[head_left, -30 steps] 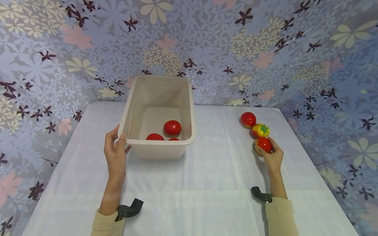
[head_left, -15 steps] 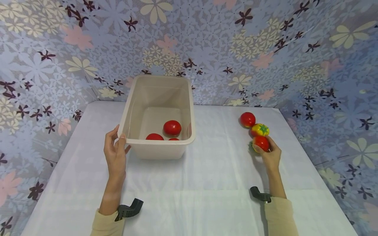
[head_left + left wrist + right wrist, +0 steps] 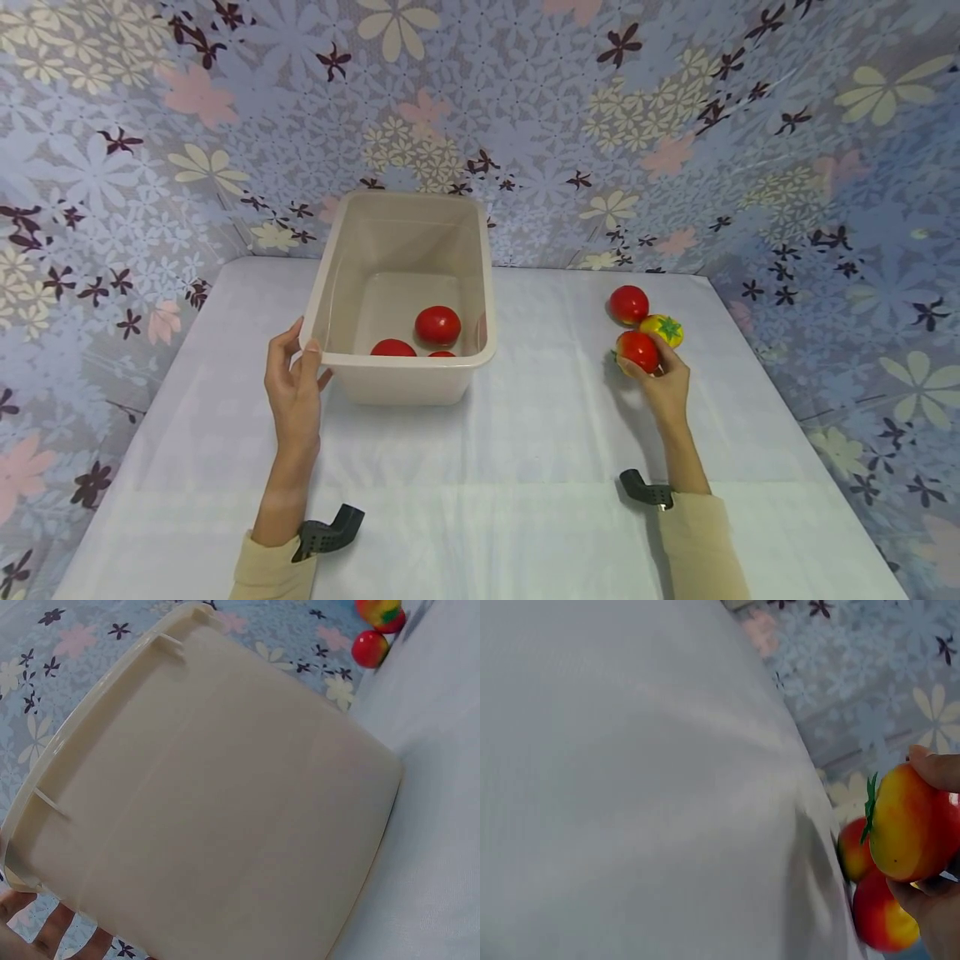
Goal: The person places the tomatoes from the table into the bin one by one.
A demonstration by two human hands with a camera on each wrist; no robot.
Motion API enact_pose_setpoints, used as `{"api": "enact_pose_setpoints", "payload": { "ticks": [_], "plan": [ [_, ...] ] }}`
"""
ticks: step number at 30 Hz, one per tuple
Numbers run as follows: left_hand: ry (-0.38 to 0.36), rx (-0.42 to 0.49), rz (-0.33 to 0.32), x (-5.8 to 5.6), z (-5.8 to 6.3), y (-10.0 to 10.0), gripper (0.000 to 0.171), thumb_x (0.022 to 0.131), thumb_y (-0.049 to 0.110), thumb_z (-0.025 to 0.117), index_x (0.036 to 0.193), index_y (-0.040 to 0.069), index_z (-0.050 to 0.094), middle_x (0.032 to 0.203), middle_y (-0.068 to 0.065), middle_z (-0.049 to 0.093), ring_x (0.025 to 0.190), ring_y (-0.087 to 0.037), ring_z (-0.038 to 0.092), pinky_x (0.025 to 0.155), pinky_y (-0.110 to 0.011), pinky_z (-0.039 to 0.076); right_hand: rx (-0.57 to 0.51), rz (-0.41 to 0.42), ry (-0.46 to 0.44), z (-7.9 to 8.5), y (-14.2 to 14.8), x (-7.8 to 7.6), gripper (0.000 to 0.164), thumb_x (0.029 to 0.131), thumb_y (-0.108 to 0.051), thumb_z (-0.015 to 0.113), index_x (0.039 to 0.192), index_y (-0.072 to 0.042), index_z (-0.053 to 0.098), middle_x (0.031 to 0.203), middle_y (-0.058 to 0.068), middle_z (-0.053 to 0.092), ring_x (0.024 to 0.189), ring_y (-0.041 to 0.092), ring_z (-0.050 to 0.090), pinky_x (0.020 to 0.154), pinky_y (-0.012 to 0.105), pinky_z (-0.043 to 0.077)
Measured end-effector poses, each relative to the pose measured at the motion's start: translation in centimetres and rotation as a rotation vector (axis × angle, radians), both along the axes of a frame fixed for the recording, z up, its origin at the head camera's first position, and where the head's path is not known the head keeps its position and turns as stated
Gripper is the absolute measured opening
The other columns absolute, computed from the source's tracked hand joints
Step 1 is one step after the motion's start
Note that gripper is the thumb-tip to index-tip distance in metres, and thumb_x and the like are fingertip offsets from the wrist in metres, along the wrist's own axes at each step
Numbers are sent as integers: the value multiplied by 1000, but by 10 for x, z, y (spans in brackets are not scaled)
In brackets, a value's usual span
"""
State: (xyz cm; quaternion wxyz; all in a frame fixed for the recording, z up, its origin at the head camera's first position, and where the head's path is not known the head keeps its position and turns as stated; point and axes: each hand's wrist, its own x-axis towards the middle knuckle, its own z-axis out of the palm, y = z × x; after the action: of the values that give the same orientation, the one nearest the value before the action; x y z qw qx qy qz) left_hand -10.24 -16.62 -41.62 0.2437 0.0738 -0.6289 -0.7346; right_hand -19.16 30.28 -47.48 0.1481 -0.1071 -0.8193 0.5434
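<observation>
In the head view my left hand (image 3: 294, 392) grips the near left corner of a beige plastic bin (image 3: 405, 383), thumb over the rim and fingers on the outer side. The left wrist view is mostly filled by the bin's outer wall (image 3: 217, 780). My right hand (image 3: 666, 385) holds a red tomato (image 3: 636, 352) between thumb and fingers, its leafy green top turned to the left. Yellow patches show on this tomato (image 3: 907, 825) in the right wrist view. Right behind it sit a yellow-and-red tomato (image 3: 663, 330) and a red tomato (image 3: 628, 304).
Inside the bin lie a red tomato (image 3: 438, 326), another red tomato (image 3: 393, 348) and a third red one (image 3: 441, 354) partly hidden by the near rim. White cloth (image 3: 547, 433) covers the table. A flower-patterned backdrop (image 3: 525, 125) rises behind and at both sides.
My right hand has moved left and slightly away from me with the tomato, uncovering more of the tomatoes behind. My left hand and the bin stay where they were.
</observation>
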Motion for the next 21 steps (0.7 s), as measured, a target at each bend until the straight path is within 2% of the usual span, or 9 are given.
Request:
{"api": "enact_pose_setpoints", "payload": {
  "ticks": [9, 13, 17, 21],
  "plan": [
    [-4, -3, 0, -1, -1, -1, 39, 101, 16, 50, 139, 9, 47, 127, 0, 50, 127, -32, 51, 95, -54, 45, -31, 119, 50, 11, -30, -14, 67, 83, -4, 76, 144, -11, 49, 148, 10, 47, 133, 26, 43, 114, 42, 37],
    [-8, 15, -7, -1, -2, 0, 39, 101, 17, 51, 139, 9, 47, 126, -1, 50, 126, -31, 52, 95, -48, 48, -62, 162, 68, 23, -43, -13, 66, 82, -2, 75, 143, -8, 50, 148, 10, 47, 134, 27, 42, 114, 43, 36],
    [-13, 15, -6, -1, -1, -1, 40, 101, 18, 51, 139, 8, 47, 125, -1, 51, 125, -31, 52, 93, -43, 50, -75, 194, 92, 27, -52, -14, 66, 82, 0, 75, 142, -7, 50, 147, 11, 49, 135, 27, 43, 114, 41, 37],
    [-16, 4, 0, -1, 0, -2, 40, 101, 17, 51, 139, 8, 47, 125, -1, 51, 125, -31, 52, 92, -44, 50, -50, 237, 124, 26, -58, -19, 66, 83, -3, 75, 143, -10, 50, 148, 10, 47, 137, 28, 42, 114, 45, 36]
  ]
}}
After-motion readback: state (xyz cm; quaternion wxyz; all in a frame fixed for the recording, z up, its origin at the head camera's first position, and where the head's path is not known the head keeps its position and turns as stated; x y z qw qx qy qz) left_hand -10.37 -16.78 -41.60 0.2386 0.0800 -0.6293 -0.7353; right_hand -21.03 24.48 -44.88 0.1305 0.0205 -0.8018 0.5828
